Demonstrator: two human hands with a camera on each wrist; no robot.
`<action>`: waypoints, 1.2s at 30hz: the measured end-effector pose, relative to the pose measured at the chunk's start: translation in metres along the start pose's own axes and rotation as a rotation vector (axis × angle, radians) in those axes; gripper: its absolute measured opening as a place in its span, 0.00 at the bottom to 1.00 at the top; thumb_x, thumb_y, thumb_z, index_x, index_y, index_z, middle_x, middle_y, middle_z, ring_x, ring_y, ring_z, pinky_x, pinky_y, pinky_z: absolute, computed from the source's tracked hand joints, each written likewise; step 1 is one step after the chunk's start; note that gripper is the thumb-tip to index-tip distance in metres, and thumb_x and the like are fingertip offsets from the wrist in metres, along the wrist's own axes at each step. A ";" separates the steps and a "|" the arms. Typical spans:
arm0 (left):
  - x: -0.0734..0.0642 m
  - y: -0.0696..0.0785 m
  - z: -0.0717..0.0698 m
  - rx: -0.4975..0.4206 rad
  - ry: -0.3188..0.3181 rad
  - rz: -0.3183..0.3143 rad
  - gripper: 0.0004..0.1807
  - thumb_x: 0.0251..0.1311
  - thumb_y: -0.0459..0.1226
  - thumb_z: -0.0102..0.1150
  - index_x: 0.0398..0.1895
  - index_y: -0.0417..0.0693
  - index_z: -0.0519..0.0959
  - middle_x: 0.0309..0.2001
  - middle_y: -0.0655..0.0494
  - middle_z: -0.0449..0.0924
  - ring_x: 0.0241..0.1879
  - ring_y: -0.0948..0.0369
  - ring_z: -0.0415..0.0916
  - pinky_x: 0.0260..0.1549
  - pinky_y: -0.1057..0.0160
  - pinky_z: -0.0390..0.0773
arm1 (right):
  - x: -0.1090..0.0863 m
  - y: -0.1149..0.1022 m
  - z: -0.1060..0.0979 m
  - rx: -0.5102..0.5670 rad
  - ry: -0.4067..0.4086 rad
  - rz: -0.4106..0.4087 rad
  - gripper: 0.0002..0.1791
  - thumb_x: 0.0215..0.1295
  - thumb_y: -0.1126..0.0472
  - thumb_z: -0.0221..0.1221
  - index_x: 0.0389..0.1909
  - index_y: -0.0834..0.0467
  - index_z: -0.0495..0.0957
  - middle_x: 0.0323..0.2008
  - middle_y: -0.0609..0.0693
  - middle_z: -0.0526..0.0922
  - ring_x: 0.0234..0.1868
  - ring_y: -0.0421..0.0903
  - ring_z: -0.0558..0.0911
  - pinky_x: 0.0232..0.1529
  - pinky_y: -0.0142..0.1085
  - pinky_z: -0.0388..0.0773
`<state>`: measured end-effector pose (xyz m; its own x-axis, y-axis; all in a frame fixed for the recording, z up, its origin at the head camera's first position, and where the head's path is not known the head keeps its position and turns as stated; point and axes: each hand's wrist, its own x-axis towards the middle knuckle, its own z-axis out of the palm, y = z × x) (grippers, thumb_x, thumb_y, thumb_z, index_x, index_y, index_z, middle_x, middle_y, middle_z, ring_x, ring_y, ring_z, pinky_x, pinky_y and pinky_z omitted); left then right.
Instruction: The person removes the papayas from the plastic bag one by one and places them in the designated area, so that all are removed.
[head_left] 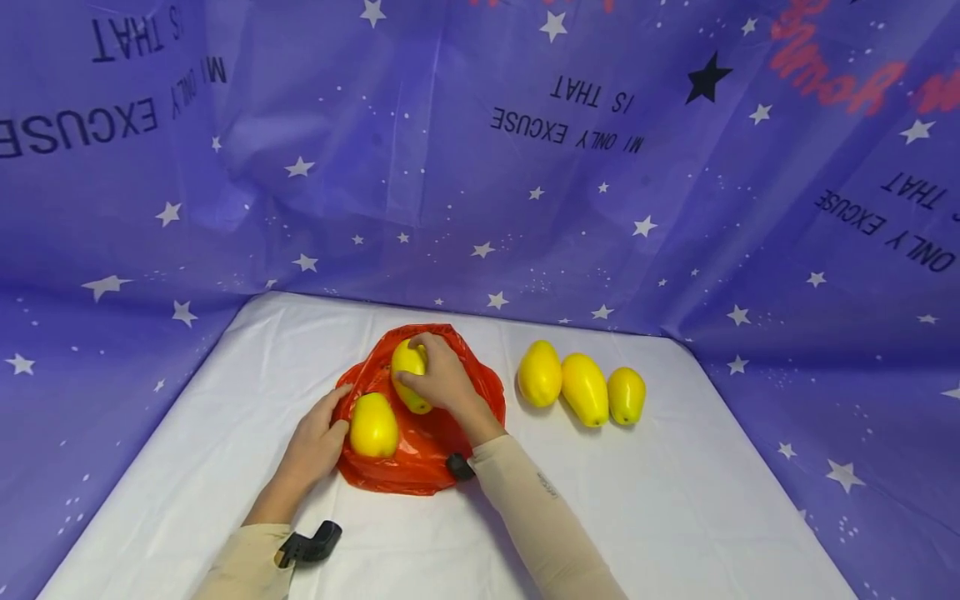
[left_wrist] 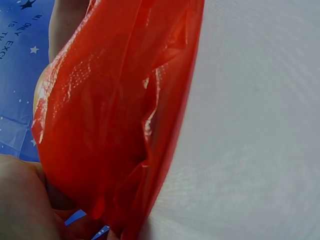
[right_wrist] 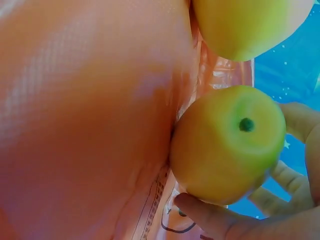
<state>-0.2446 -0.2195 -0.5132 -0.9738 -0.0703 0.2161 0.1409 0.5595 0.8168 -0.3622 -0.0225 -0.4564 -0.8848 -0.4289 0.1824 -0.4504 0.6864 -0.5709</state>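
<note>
Left hand (head_left: 315,437): grips the left edge of the red plastic bag (head_left: 422,457).
Right hand (head_left: 444,379): holds a yellow fruit (head_left: 407,360) at the bag's open mouth, thumb and fingers around it.
Second fruit (head_left: 374,426): in the bag, near the left hand.
Three more fruits (head_left: 585,390): side by side on the white-covered desk (head_left: 675,500), right of the bag.

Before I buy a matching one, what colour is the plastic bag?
The plastic bag is red, with a glossy sheen; it shows best in the head view.
</note>
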 end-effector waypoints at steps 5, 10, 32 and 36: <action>-0.001 0.000 0.000 -0.005 0.008 0.001 0.30 0.62 0.29 0.42 0.71 0.38 0.61 0.69 0.37 0.61 0.69 0.41 0.56 0.65 0.39 0.55 | -0.003 0.004 -0.003 0.015 0.005 0.006 0.31 0.55 0.48 0.68 0.60 0.48 0.70 0.61 0.46 0.71 0.51 0.45 0.73 0.51 0.42 0.77; 0.000 0.000 0.000 0.000 0.015 -0.004 0.30 0.62 0.29 0.42 0.71 0.38 0.61 0.69 0.36 0.61 0.69 0.41 0.56 0.66 0.39 0.54 | -0.006 0.007 -0.007 0.053 0.029 0.012 0.31 0.53 0.51 0.67 0.59 0.50 0.71 0.58 0.46 0.74 0.49 0.45 0.74 0.49 0.42 0.78; -0.002 0.003 0.000 0.008 -0.001 -0.016 0.31 0.62 0.28 0.42 0.71 0.38 0.60 0.69 0.36 0.60 0.69 0.41 0.55 0.66 0.39 0.54 | -0.032 0.015 -0.037 0.077 0.121 0.002 0.31 0.50 0.52 0.66 0.57 0.50 0.72 0.58 0.48 0.75 0.54 0.47 0.74 0.51 0.46 0.75; -0.001 0.002 0.000 0.012 0.009 0.013 0.31 0.61 0.28 0.43 0.71 0.37 0.61 0.68 0.35 0.62 0.68 0.41 0.57 0.66 0.40 0.55 | -0.037 0.018 -0.041 0.083 0.140 -0.016 0.32 0.49 0.53 0.65 0.58 0.52 0.72 0.59 0.50 0.75 0.55 0.47 0.74 0.54 0.45 0.74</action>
<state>-0.2436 -0.2183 -0.5112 -0.9703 -0.0704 0.2316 0.1514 0.5700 0.8076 -0.3426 0.0302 -0.4405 -0.8880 -0.3495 0.2989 -0.4587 0.6266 -0.6301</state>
